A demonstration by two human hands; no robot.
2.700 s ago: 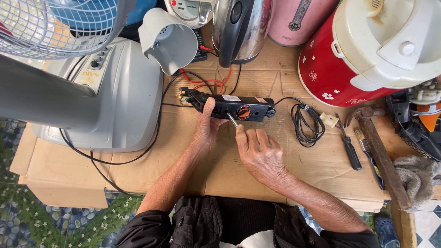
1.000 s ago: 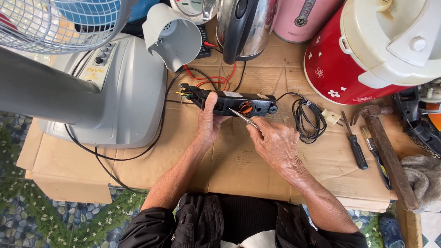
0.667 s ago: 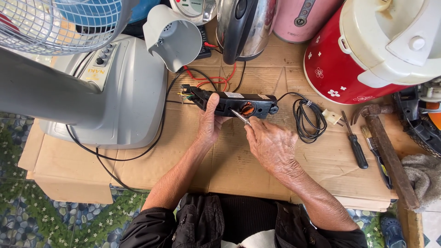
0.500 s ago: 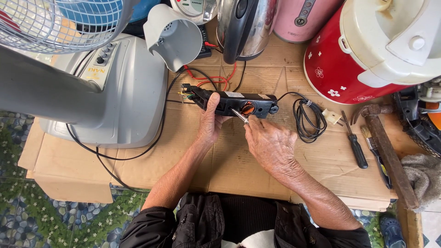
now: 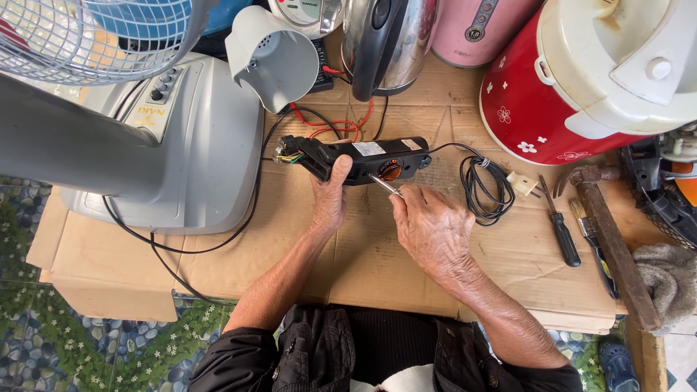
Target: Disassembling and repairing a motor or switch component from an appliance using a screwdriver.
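Note:
A long black electrical part (image 5: 363,156) with an orange round piece and coloured wires at its left end lies on the cardboard sheet (image 5: 218,268). My left hand (image 5: 330,196) grips it from below, near its left half. My right hand (image 5: 428,225) holds a thin metal screwdriver (image 5: 383,185) whose tip points at the black part just left of the orange piece. A black cord (image 5: 483,185) with a white plug runs from the part's right end.
A grey fan base (image 5: 189,145) with cage and detached grey cover (image 5: 272,58) stands left. A steel kettle (image 5: 385,43), pink appliance (image 5: 479,29) and red-and-white pot (image 5: 581,80) line the back. A black screwdriver (image 5: 560,232), brush, hammer (image 5: 610,239) and rag (image 5: 664,279) lie right.
My right hand went from lying flat on the cardboard to holding the thin screwdriver up at the black part. My left hand has kept its grip on the part.

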